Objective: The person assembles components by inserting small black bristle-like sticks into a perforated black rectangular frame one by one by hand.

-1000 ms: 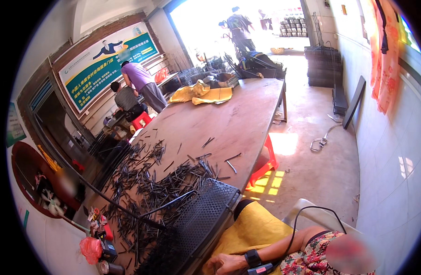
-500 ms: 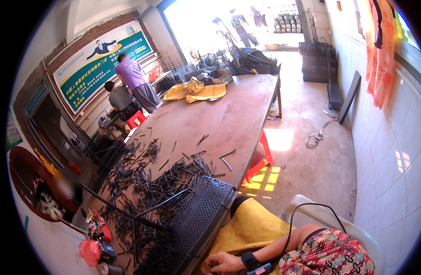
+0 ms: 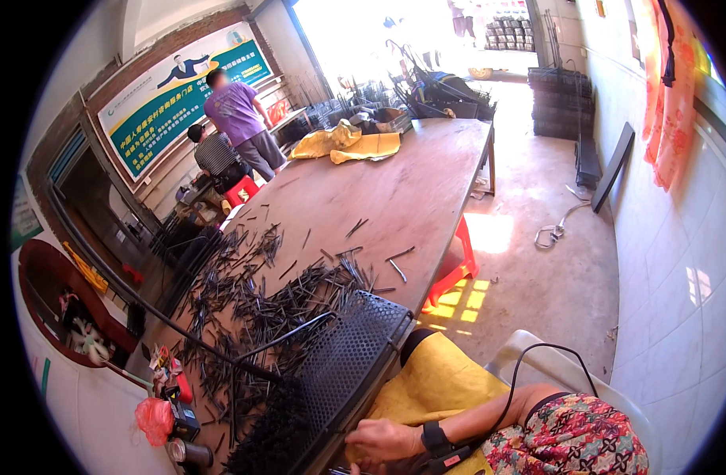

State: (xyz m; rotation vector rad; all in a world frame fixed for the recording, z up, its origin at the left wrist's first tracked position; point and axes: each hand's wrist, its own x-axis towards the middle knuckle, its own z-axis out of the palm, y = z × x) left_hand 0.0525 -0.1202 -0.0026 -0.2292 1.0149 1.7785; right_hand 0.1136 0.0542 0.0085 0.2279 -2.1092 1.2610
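While a red bag (image 3: 155,420) sits far left near a round can (image 3: 191,454), lots of thin dark sticks (image 3: 288,305) lie in a messy pile on the table (image 3: 379,190). Next, a black basket with holes (image 3: 361,348) stands by the table's near edge. A bit of skin (image 3: 366,465) peeks up at the bottom, but I cannot tell if it is the left hand or how that hand is. The right hand (image 3: 383,439) bends its fingers in beside yellow cloth (image 3: 450,376); what it pinches, I cannot tell.
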